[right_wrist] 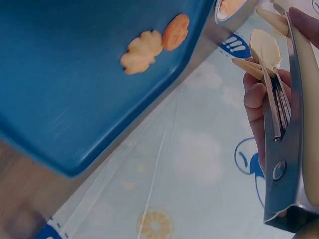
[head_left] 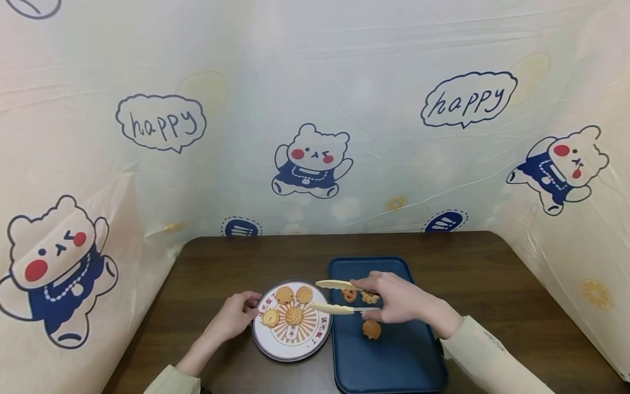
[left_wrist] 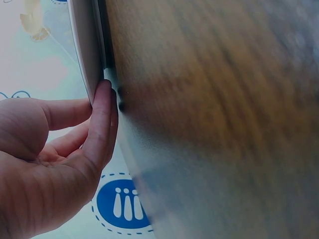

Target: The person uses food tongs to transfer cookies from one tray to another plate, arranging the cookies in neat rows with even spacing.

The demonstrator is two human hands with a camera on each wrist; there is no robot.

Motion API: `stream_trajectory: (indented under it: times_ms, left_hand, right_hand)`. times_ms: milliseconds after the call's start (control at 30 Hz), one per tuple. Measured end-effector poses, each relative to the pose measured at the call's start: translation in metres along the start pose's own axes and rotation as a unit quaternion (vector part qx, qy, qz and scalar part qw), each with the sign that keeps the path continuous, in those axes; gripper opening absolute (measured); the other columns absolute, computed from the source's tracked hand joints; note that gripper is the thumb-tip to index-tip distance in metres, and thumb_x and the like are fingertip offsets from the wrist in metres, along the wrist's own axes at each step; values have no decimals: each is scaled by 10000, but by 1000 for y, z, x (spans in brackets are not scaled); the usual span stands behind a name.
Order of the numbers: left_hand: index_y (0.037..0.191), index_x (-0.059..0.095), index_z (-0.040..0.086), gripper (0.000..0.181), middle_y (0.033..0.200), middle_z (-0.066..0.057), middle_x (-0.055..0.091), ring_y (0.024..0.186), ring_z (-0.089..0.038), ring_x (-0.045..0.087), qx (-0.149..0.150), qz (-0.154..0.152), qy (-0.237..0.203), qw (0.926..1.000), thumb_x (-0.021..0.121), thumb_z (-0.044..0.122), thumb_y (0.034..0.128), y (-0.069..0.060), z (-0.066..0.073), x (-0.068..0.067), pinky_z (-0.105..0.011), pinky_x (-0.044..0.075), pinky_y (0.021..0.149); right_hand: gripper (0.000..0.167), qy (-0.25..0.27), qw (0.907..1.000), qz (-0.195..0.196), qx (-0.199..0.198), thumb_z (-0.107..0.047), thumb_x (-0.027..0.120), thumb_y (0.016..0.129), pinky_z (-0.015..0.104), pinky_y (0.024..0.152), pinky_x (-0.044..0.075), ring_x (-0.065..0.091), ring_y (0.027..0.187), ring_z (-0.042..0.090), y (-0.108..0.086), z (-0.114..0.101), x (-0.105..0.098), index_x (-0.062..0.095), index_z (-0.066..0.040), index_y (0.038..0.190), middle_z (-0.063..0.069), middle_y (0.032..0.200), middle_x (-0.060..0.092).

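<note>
My left hand (head_left: 235,316) holds the left rim of a round white plate (head_left: 283,349), its thumb (left_wrist: 70,112) against one face and its fingers (left_wrist: 98,124) against the other. Several cookies lie on the plate, including a swirled cookie (head_left: 294,316) near the middle. Metal tongs (right_wrist: 280,172) with cream tips are gripped in my right hand (head_left: 396,298). Their tips stand apart over the plate's right edge, with nothing visible between them. Below them are a blue tray (head_left: 389,364), a pretzel-shaped cookie (head_left: 349,296), a flower-shaped cookie (head_left: 370,297) and a ridged cookie (head_left: 371,330).
Plate and tray stand side by side on a dark wooden table (head_left: 216,273), the tray on the right with a raised rim. A pale curtain (head_left: 384,164) printed with cartoon bears surrounds the table's back and sides.
</note>
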State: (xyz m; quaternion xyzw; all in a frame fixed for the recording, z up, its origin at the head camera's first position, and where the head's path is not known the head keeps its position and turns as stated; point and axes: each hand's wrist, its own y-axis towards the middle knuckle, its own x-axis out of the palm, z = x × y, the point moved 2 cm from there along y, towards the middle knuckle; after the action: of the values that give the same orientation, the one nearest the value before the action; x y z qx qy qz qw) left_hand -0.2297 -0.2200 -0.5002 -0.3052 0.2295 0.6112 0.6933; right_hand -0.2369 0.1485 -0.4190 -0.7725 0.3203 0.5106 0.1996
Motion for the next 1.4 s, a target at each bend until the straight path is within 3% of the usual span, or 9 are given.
stream_trajectory:
  times_ms: [100,233,433,567,667,867,1133,1400]
  left_hand:
    - [1231,621,-58,319,980,-89,629,798,-180,571,72,19,11,10000,651,-34,914,0,2,-1,-309,544,644]
    - [1230,619,-62,316,980,-91,629,792,-179,569,81,15,20,10000,647,-35,917,-1,4,-1,-310,543,636]
    - [1229,621,-61,312,979,-89,630,799,-178,570,81,11,39,10000,645,-34,919,-1,3,-1,-311,538,636]
    - [1233,619,-59,313,981,-89,630,796,-178,568,73,6,18,10000,642,-34,922,-1,3,-1,-312,538,637]
    - [1234,618,-59,314,986,-90,630,799,-178,569,65,1,26,10000,644,-33,922,-1,3,0,-314,540,640]
    - [1242,615,-59,327,987,-90,629,790,-176,568,-2,15,1,10000,647,-36,917,-1,3,1,-303,542,632]
    - [1242,613,-62,326,996,-100,630,800,-182,573,17,14,6,10000,643,-40,918,-2,4,0,-312,545,641]
    - [1239,621,-47,324,994,-92,626,813,-189,572,-74,29,-10,10000,653,-27,917,-1,3,1,-300,543,650]
  right_hand:
    - [641,16,10000,93,22,-286,793,845,334,766,539,599,954,145,-9,6,-4,571,-47,1398,20,1205,672]
    - [643,38,9997,151,182,-283,790,848,376,823,541,594,1037,156,-21,14,-8,566,-47,1403,13,1238,662]
    - [633,46,9989,204,409,-270,786,851,557,929,490,545,1237,367,-40,27,-11,567,-44,1400,101,1339,617]
    - [637,30,9984,254,500,-276,792,844,411,813,526,605,1075,244,-51,37,-12,574,-32,1390,93,1271,646]
    - [647,23,9980,286,557,-302,794,843,313,710,463,570,930,149,-59,45,-12,576,-29,1387,42,1189,660]
    - [661,108,9972,344,658,-313,798,837,262,619,380,500,773,151,-72,57,-8,575,-11,1381,-57,975,625]
    - [652,159,9962,388,768,-318,790,845,291,679,409,535,851,150,-79,73,0,580,15,1364,80,1119,672]
    - [669,180,9951,317,923,-343,796,832,300,675,386,513,836,146,-77,85,12,588,15,1357,94,1129,676]
